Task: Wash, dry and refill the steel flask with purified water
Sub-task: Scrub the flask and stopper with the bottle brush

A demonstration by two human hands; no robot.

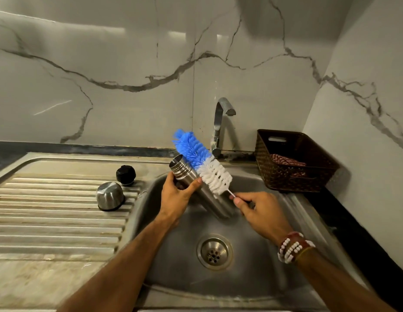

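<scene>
I see left hand (pixel 177 194) gripping steel flask (pixel 196 185) tilted over sink (pixel 263 278), mouth up-left for access | right hand (pixel 259 210) pinching bottle brush (pixel 202 162) wire handle, bristles outside, beside mouth | 2 caps parked on drainboard (pixel 50 210).

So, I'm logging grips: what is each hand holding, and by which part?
Left hand grips the open steel flask just below its threaded neck; right hand pinches the blue-and-white bottle brush by its thin wire handle.

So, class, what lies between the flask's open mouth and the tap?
The brush, its blue bristles outside the flask, gripped by the right hand; the head view shows it.
</scene>
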